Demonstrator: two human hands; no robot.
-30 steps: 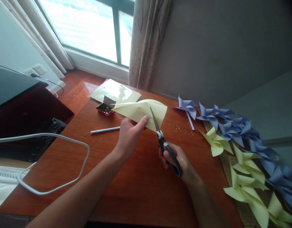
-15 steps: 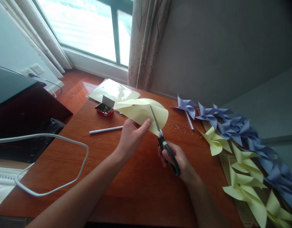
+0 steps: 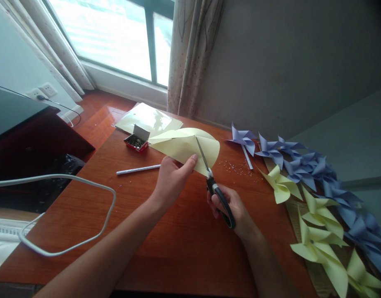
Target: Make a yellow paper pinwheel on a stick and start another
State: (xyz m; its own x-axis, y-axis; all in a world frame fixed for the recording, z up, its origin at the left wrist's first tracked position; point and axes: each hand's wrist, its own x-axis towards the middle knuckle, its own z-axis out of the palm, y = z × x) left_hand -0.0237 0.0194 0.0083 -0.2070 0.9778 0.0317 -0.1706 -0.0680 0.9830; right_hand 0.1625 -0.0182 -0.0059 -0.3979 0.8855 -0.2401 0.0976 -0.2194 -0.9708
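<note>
I see the reddish-brown wooden table [image 3: 184, 248] reach back toward the grey wall [image 3: 271, 74], a broad stretch of its top lying between my forearms. Blue paper pinwheels [image 3: 305, 169] and yellow paper pinwheels [image 3: 312, 242] line its right side, well apart from my right hand [image 3: 233, 205]; a white cable [image 3: 47, 176] loops across its left edge. My left hand [image 3: 171, 176], thumb uppermost, pinches a curved pale-yellow paper sheet [image 3: 178, 147] above the table, near a small red open box [image 3: 142, 147]. My right hand grips black-handled scissors [image 3: 213, 188], blades pointing forward, over the sheet.
</note>
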